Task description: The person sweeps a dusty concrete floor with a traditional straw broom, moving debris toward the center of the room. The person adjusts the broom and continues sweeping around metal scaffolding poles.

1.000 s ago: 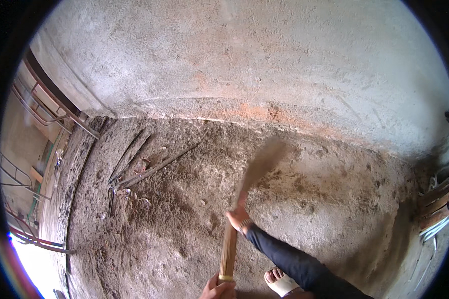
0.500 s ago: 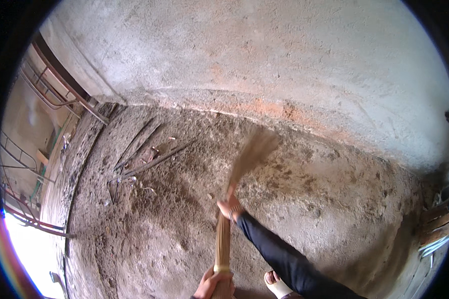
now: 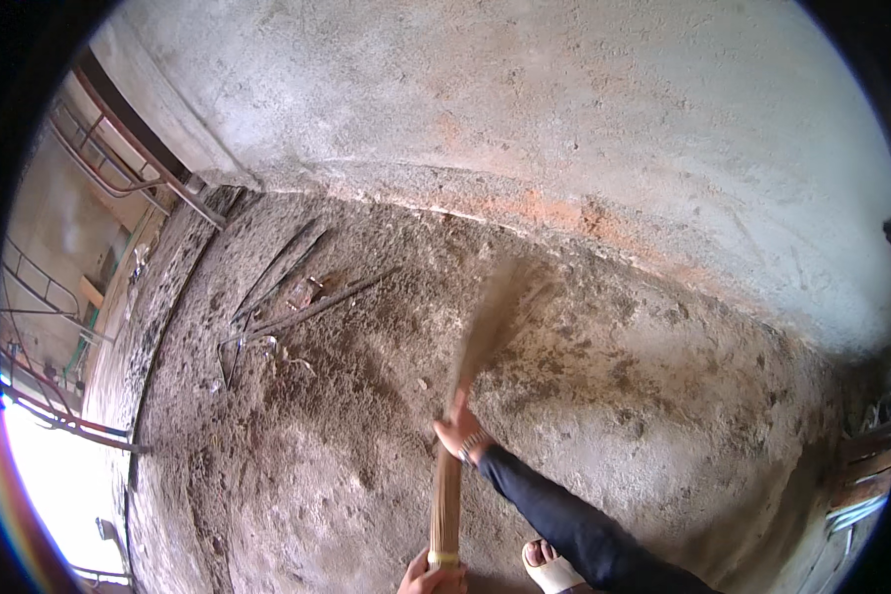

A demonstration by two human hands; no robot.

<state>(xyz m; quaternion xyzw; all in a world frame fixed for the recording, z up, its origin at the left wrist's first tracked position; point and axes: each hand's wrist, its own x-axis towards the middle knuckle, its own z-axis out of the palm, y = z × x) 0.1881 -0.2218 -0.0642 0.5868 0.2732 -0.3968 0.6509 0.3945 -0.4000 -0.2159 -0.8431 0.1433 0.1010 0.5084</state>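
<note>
A straw broom (image 3: 445, 510) runs up the middle of the view, its thin stalks bundled into a long handle. My right hand (image 3: 460, 433), in a dark sleeve with a band at the wrist, is wrapped round the shaft midway. At the lower edge my left hand (image 3: 430, 576) grips the near end by a pale binding, partly cut off by the frame. Beyond the right hand, the bristles fan out, smeared by motion, over rough floor (image 3: 584, 465) coated with dirt and crumbs of soil.
Thin dark strips and a bar (image 3: 327, 305) lie on the dirt at left, with crumpled scraps (image 3: 305, 292) among them. A rough plaster wall (image 3: 525, 109) closes the far side. Metal frames (image 3: 119, 168) stand at left, wood pieces (image 3: 866, 455) at right. My sandalled foot (image 3: 549, 566) shows below.
The blurred bristles have swung slightly to the left. Both hands sit a little lower in the picture, still on the broom, and the view has shifted slightly.
</note>
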